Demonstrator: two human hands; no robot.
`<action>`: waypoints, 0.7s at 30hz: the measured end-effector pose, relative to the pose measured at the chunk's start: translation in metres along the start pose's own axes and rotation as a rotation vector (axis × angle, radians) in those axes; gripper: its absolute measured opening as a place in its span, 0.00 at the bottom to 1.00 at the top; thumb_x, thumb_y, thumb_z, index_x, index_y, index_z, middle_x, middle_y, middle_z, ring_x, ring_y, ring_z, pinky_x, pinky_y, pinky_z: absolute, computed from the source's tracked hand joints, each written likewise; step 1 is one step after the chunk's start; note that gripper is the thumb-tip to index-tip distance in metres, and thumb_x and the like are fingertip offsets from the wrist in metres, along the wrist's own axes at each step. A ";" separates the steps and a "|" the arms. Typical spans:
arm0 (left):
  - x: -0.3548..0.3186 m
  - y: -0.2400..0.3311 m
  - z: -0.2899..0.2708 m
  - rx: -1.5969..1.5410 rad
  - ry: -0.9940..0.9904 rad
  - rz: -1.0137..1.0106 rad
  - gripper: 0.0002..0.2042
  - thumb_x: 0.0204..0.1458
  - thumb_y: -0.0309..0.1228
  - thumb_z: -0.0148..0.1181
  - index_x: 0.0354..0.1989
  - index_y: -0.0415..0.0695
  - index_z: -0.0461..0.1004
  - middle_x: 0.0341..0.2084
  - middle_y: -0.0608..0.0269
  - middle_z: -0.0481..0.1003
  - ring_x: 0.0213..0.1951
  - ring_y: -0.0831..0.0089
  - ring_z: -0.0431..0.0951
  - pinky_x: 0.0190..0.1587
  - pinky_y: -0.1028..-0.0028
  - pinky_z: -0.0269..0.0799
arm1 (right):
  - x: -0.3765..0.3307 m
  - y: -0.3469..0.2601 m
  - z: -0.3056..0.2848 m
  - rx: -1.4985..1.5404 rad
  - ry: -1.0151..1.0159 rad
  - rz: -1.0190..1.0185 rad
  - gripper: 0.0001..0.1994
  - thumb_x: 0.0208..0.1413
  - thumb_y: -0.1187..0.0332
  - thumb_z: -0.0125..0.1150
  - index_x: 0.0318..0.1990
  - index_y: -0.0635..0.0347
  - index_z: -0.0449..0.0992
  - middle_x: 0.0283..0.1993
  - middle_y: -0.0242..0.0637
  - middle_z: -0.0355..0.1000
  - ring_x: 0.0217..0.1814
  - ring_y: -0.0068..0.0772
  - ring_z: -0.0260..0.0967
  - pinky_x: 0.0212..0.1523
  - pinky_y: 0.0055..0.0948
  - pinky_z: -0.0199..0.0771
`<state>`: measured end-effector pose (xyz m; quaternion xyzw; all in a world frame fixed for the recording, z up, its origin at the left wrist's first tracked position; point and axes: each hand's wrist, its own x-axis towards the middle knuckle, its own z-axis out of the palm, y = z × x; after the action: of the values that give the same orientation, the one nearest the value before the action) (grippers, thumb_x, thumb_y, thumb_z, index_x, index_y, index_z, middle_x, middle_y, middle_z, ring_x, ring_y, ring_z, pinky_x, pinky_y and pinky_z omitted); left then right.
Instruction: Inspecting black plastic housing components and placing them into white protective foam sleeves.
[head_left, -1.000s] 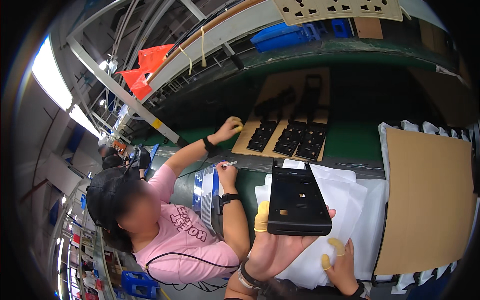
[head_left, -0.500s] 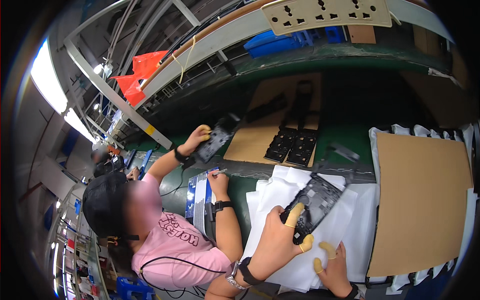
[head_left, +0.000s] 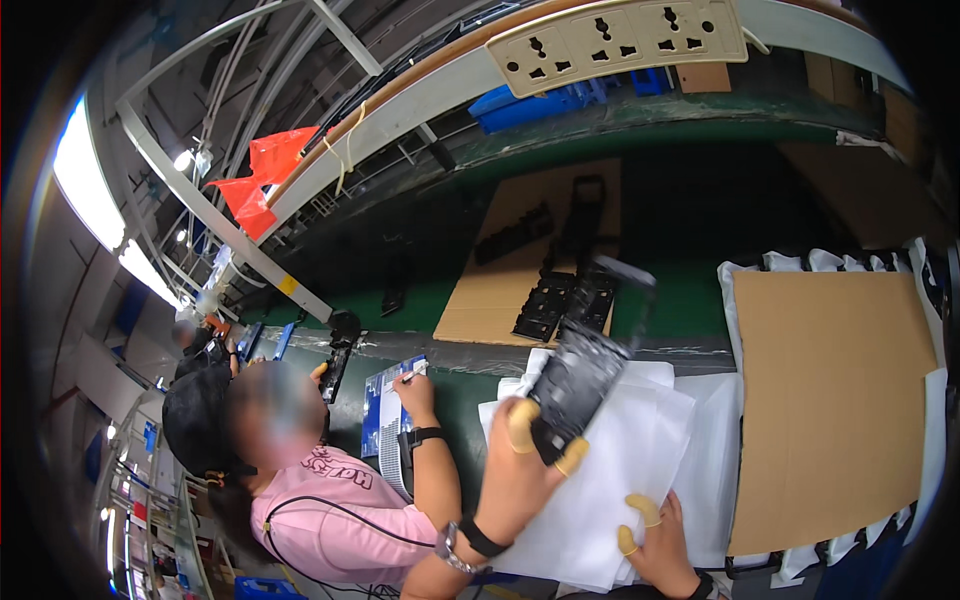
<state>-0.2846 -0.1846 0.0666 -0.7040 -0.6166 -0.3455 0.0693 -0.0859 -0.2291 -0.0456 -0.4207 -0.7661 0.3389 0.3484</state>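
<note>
My left hand (head_left: 515, 480), with yellow finger cots on its thumb and a finger, grips the lower end of a black plastic frame (head_left: 578, 385). This frame is tilted, with a moulded lower body and an open loop at its upper end. It hangs above a stack of white sheets (head_left: 640, 430). My right hand (head_left: 662, 545), also in yellow finger cots, lies at the stack's near right side. Its fingers are apart and hold nothing. More black frames (head_left: 545, 305) lie on a cardboard sheet (head_left: 480, 300) across the bench, partly hidden behind the held one.
To my left a co-worker in a pink shirt (head_left: 345, 500) holds another black frame (head_left: 340, 365) and a pen over a blue-and-white sheet (head_left: 375, 400). A cardboard-topped stack (head_left: 830, 410) with white padding stands at right. A socket strip (head_left: 615, 45) spans the top.
My left hand has carried the black frame a little leftward. The co-worker's black frame has moved back toward their body. My right hand stays by the sheets, and the whole view has shifted slightly.
</note>
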 end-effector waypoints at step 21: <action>0.213 0.018 0.081 -0.406 -0.464 0.000 0.21 0.54 0.37 0.52 0.53 0.37 0.63 0.39 0.44 0.71 0.43 0.50 0.72 0.48 0.61 0.65 | -0.014 0.011 0.008 -0.068 0.150 -0.076 0.25 0.49 0.64 0.53 0.55 0.62 0.63 0.38 0.57 0.69 0.49 0.57 0.62 0.61 0.52 0.48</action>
<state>-0.2358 0.0281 0.1334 -0.7635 -0.5343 -0.2917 -0.2155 -0.0819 -0.2383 -0.0622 -0.4271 -0.7643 0.2666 0.4030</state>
